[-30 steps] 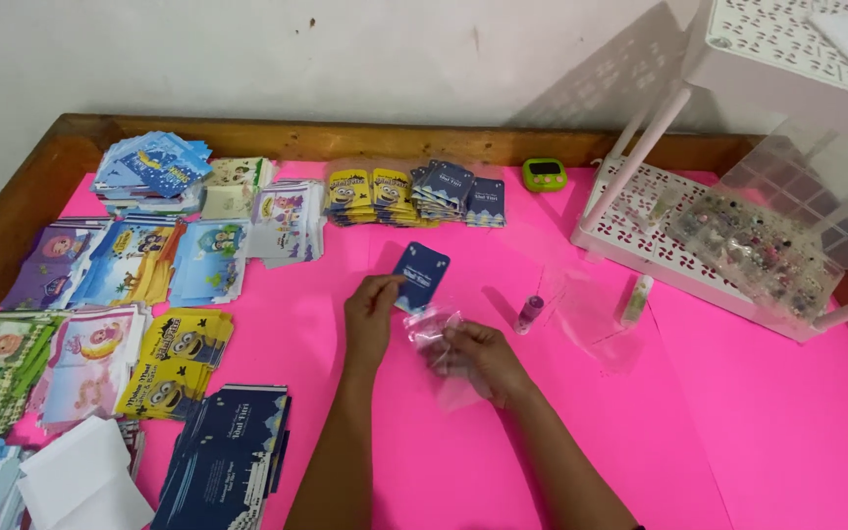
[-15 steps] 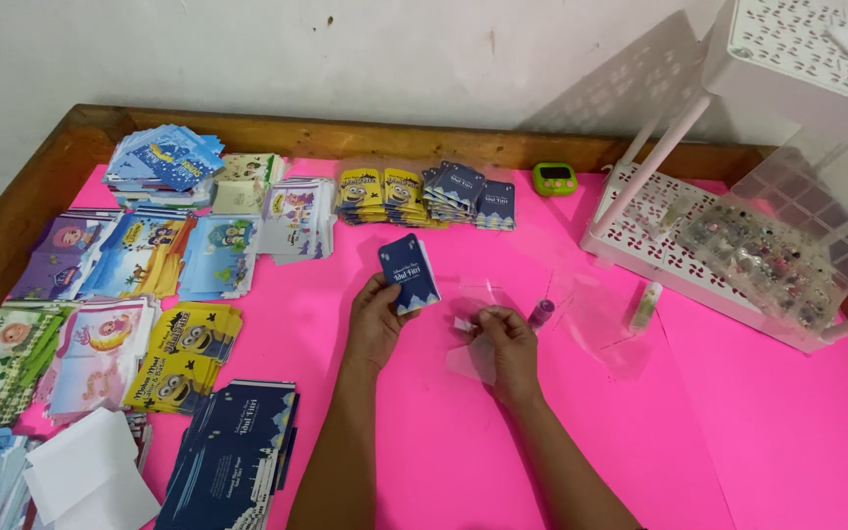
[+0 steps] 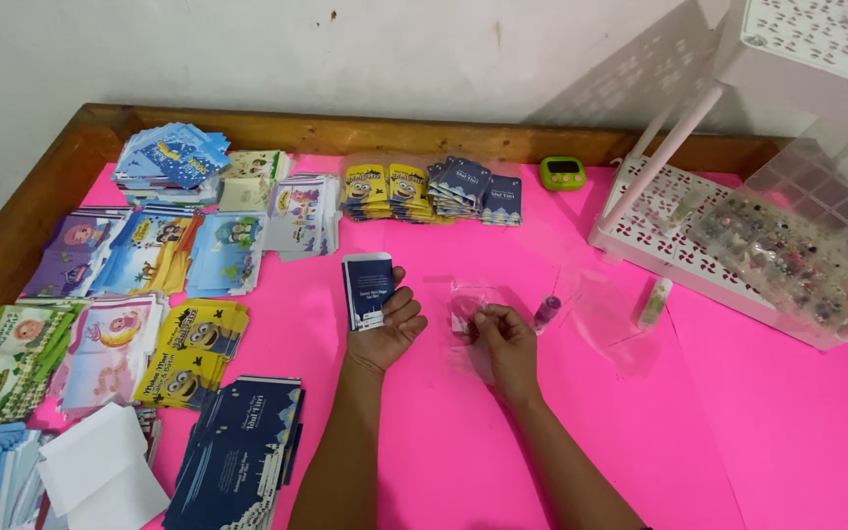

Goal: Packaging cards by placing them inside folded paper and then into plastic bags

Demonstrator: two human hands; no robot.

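Left hand point(image 3: 385, 329) closed around a dark blue card point(image 3: 368, 290), fingers wrapped on its lower edge, card held upright and face-up, apparently kept ready. Right hand point(image 3: 504, 334), at 3 o'clock of the left, pinching a clear plastic sleeve point(image 3: 468, 304) flat on the pink surface point(image 3: 738, 412) (likely steadying its mouth). Small purple bottle point(image 3: 547, 312) just beside, at 2 o'clock. Card stacks point(image 3: 188, 339) spread at 9 o'clock.

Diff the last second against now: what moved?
The left hand tipped the dark blue card from slanted to nearly upright, grip unchanged. The right hand pushed the clear plastic bag away toward the small vial, pinch unchanged. Card stacks, green timer and white rack stayed put.
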